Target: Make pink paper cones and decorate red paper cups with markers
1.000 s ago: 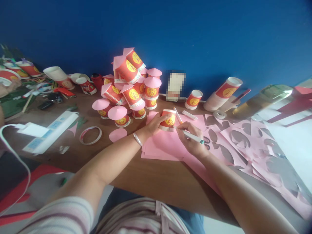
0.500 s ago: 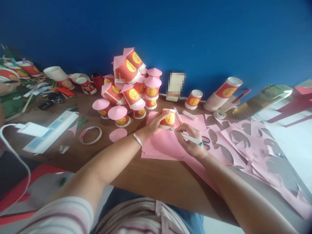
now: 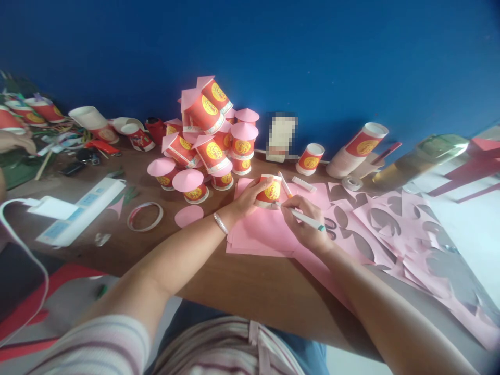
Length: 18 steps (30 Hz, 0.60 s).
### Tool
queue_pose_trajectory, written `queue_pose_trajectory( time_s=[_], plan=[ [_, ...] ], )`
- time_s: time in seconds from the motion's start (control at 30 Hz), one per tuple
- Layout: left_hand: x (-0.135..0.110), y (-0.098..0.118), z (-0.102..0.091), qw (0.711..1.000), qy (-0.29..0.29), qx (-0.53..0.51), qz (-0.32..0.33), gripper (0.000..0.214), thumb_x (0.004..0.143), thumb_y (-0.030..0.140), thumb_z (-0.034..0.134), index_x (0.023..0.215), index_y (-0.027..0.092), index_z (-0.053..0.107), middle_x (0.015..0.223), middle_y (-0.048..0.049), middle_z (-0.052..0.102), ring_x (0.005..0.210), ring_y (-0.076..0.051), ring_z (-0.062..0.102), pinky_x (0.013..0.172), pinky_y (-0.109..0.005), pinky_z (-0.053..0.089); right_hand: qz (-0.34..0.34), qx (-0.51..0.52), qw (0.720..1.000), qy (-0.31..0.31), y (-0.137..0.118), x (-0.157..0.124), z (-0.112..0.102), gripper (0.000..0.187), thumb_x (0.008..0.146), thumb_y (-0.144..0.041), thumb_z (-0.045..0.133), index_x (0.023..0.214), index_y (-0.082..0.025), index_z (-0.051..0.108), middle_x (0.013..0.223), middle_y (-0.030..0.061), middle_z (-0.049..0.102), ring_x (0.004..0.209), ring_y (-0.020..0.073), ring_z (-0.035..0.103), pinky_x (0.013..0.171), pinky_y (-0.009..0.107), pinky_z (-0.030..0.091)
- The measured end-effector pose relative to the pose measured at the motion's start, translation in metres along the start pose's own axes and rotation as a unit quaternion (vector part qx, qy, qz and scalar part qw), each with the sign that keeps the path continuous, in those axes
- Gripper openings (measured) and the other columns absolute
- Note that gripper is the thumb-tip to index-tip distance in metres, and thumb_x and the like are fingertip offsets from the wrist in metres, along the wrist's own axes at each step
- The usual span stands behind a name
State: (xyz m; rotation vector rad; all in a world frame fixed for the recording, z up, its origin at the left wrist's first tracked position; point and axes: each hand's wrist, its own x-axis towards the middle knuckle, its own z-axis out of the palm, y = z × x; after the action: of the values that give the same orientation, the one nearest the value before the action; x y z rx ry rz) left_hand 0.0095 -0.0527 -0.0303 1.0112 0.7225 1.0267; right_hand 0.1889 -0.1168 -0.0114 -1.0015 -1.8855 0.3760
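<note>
My left hand is wrapped round a red paper cup standing upside down on a stack of pink paper. My right hand pinches a white pen, its tip at the cup's rim on the paper. A silver bracelet sits on my left wrist. Scissors lie just right of my right hand, partly hidden by it.
A pile of red cups with pink paper cones stands behind my hands. A tape ring, a pink disc and a white power strip lie left. Cut pink sheets cover the right. Another person's hand is at far left.
My right hand has slid the pen slightly left along the cup's rim. The other person's hand at far left has lowered.
</note>
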Motion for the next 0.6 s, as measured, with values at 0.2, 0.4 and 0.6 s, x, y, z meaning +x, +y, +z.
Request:
queue_pose_trajectory(
  time_s=[0.2, 0.4, 0.6],
  plan=[
    [0.0000, 0.0007, 0.0009, 0.999, -0.006, -0.041, -0.003, 0.043, 0.080, 0.055, 0.078, 0.098, 0.017, 0.067, 0.084, -0.0036, 0.067, 0.075, -0.017, 0.066, 0.064, -0.027, 0.057, 0.005, -0.016, 1.000, 0.013, 0.0011, 0.0009, -0.0006, 0.011, 0.091, -0.019, 0.057, 0.082, -0.025, 0.058, 0.075, 0.0009, 0.070, 0.067, 0.0171, 0.067, 0.061, 0.030, 0.053],
    [0.0006, 0.0003, 0.0003, 0.998, -0.006, -0.058, -0.023, 0.045, 0.080, 0.053, 0.078, 0.105, 0.017, 0.067, 0.087, -0.0039, 0.068, 0.079, -0.020, 0.069, 0.068, -0.031, 0.059, 0.003, -0.012, 1.000, 0.013, -0.0005, 0.0012, -0.0006, 0.011, 0.089, -0.016, 0.057, 0.082, -0.025, 0.057, 0.074, 0.0004, 0.069, 0.064, 0.0163, 0.065, 0.059, 0.028, 0.051],
    [0.0024, -0.0028, -0.0012, 0.998, -0.005, -0.065, -0.024, 0.047, 0.082, 0.053, 0.077, 0.110, 0.017, 0.067, 0.091, -0.0050, 0.071, 0.082, -0.021, 0.070, 0.071, -0.033, 0.058, 0.006, -0.015, 1.000, 0.005, -0.0021, 0.0006, -0.0007, 0.011, 0.090, -0.017, 0.056, 0.083, -0.025, 0.057, 0.075, 0.0007, 0.069, 0.064, 0.0167, 0.065, 0.060, 0.029, 0.050]
  ],
)
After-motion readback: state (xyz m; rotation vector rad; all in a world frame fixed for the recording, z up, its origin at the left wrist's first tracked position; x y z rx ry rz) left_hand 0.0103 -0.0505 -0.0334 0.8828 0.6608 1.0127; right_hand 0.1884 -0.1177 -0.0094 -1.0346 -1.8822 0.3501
